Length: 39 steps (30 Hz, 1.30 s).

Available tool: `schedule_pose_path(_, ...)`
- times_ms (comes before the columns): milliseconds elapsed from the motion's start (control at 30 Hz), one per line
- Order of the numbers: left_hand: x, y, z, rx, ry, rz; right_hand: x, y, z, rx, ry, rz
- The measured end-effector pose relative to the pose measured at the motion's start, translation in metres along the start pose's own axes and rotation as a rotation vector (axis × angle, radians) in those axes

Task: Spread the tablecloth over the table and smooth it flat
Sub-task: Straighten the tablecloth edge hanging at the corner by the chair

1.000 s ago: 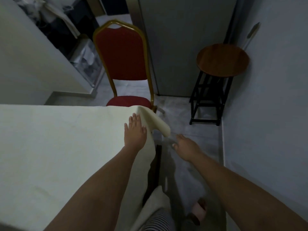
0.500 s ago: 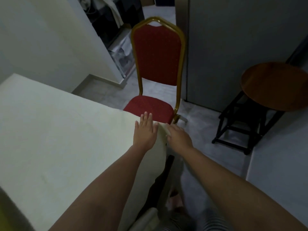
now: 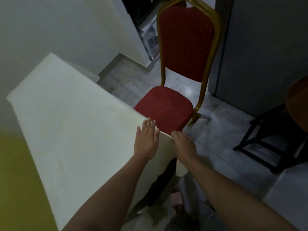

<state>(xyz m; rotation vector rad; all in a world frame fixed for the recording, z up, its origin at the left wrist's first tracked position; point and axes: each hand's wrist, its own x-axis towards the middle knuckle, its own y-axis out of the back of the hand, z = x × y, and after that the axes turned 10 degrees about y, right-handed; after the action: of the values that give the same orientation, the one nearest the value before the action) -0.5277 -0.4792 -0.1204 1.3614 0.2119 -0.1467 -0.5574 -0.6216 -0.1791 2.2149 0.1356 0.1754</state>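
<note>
Tablecloth (image 3: 75, 130), one: cream, spread over the one table, covering the top from about 9 o'clock of the frame toward the centre. Its surface lies mostly flat, with faint creases. One corner drapes over the table's near corner at centre frame, and a flap of cloth hangs down below it toward 6 o'clock.

Left hand (image 3: 146, 140), one: palm down, four fingers straight and close together, pressed flat on the cloth at the table's corner, fingertips pointing to 12 o'clock. It grips nothing.

Right hand (image 3: 184, 144), one: just beside the left hand at its 3 o'clock, knuckles up, fingers curled down over the cloth's corner edge. It touches the cloth; whether the fingers pinch the cloth cannot be told, as they are hidden under the hand.

Forearms, two: bare, entering from 6 and 5 o'clock.

Chair (image 3: 183, 64), one: red dotted upholstery, gold metal frame, standing at 12 o'clock of the hands, its seat front just beside the table corner.

Stool (image 3: 296, 104), one: round brown wooden top on a black frame, at 3 o'clock, partly cut off by the frame edge.

Floor (image 3: 216, 155): pale grey tile.

Yellow-green blur at 8 o'clock: unidentifiable.
</note>
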Motion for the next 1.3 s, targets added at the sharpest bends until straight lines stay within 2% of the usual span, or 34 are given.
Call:
schedule_pose_path(100, -0.003, -0.001, 0.014, -0.013, 0.057, 0.01, -0.006, 0.007, 0.019, -0.064, 0.094, -0.021)
schedule_pose_path(233, -0.007, -0.002, 0.021, -0.013, 0.083, 0.011, -0.019, 0.007, 0.031, -0.05, 0.11, -0.037)
schedule_pose_path(300, -0.009, -0.002, 0.023, -0.006, 0.083, 0.01, -0.027, 0.001, 0.029, -0.061, 0.16, -0.113)
schedule_pose_path(433, -0.01, -0.001, 0.021, -0.01, 0.06, -0.014, -0.04, -0.019, 0.012, -0.027, 0.121, -0.192)
schedule_pose_path(633, -0.006, -0.001, 0.016, -0.076, 0.027, -0.011, -0.049, -0.029, 0.01, -0.037, -0.108, -0.132)
schedule_pose_path(833, -0.007, 0.003, 0.01, -0.121, 0.012, -0.05, -0.014, -0.031, -0.023, 0.021, -0.22, 0.008)
schedule_pose_path(933, -0.008, 0.003, 0.011, -0.127, 0.0, -0.065, -0.02, -0.027, -0.024, -0.023, -0.277, 0.052)
schedule_pose_path(1100, -0.003, -0.001, 0.014, -0.124, -0.01, -0.047, -0.036, -0.012, -0.009, -0.199, -0.21, 0.325)
schedule_pose_path(1167, -0.003, -0.002, 0.013, -0.109, -0.046, -0.047, -0.049, -0.027, 0.002, -0.279, -0.158, 0.323)
schedule_pose_path(1233, -0.005, 0.0, 0.013, -0.099, -0.127, -0.069, -0.061, -0.052, 0.009, -0.344, -0.136, 0.252)
schedule_pose_path(1300, -0.005, 0.004, 0.016, -0.129, -0.201, -0.092, -0.061, -0.069, 0.008, -0.34, -0.183, 0.23)
